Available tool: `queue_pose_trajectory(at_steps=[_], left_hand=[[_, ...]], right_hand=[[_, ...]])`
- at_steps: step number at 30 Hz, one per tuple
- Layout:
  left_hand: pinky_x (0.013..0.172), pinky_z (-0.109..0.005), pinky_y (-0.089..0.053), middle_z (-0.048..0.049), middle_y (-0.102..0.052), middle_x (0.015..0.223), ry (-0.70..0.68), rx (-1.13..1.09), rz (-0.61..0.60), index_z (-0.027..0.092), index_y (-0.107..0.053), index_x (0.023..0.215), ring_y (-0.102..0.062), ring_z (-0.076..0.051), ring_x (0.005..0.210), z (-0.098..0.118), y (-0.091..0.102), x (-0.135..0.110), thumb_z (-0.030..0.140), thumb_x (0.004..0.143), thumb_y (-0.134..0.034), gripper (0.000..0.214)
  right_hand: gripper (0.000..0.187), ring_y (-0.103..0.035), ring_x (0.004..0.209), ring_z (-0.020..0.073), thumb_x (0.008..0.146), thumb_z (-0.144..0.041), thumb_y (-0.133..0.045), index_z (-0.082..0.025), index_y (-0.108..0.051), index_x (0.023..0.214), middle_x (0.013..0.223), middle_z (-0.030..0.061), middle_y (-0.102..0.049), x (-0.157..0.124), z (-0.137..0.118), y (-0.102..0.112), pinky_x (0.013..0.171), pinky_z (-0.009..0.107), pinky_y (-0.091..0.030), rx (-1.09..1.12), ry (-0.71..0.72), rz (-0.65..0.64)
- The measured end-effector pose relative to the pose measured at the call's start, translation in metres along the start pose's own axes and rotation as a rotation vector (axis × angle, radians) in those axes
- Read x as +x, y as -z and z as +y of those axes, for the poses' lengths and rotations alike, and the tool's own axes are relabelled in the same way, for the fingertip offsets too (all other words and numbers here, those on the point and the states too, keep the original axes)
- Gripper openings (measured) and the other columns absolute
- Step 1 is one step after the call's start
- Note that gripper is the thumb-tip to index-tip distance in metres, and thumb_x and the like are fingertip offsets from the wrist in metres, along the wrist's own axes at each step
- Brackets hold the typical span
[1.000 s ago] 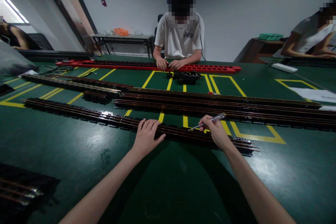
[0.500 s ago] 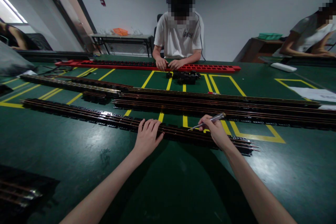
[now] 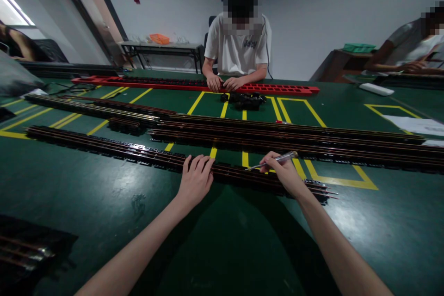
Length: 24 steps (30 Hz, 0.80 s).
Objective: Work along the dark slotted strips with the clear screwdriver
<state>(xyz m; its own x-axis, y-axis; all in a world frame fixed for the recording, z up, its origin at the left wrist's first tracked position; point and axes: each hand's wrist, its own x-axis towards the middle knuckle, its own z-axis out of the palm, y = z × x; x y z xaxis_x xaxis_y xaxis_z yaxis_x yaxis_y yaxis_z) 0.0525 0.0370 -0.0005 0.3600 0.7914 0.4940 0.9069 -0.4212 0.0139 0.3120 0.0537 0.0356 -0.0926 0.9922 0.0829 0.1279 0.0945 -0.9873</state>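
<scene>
A long black strip with copper-coloured rods along it [image 3: 104,144] lies slantwise across the green table in front of me. My left hand [image 3: 197,179] rests over this strip near its middle, fingers across the top and thumb at the near side, gripping it. In my right hand [image 3: 282,171] is a slim screwdriver with a clear handle [image 3: 287,157], held like a pen. Its tip points left and down, at or just above the strip; contact cannot be made out. My right wrist covers part of the strip near its right end, where bare rod ends stick out.
More rodded black strips [image 3: 243,132] lie just beyond, and another [image 3: 27,249] at near left. A co-worker opposite [image 3: 239,51] has both hands at a long red frame [image 3: 284,89], with black parts [image 3: 244,101] before it. Yellow tape [image 3: 340,179] marks the table [image 3: 222,259].
The strip has shifted slightly to the left. My left thumb has drawn in towards the fingers. The screwdriver tip has moved a little left and up.
</scene>
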Motion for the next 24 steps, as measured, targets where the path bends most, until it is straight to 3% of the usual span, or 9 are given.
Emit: queue_pose_trajectory(at_steps=[24], left_hand=[[0.104, -0.049, -0.029, -0.0075, -0.064, 0.116, -0.055, -0.033, -0.033, 0.02, -0.058, 0.118, -0.053, -0.025, 0.113, -0.0002, 0.0006, 0.0004, 0.008, 0.085, -0.04, 0.039]], right_hand=[[0.024, -0.058, 0.054, 0.0145, 0.074, -0.039, -0.061, -0.019, -0.059, 0.061, 0.054, 0.0, -0.059, 0.0004, -0.0038, 0.0075, 0.058, 0.03, -0.05, 0.021, 0.02, 0.014]])
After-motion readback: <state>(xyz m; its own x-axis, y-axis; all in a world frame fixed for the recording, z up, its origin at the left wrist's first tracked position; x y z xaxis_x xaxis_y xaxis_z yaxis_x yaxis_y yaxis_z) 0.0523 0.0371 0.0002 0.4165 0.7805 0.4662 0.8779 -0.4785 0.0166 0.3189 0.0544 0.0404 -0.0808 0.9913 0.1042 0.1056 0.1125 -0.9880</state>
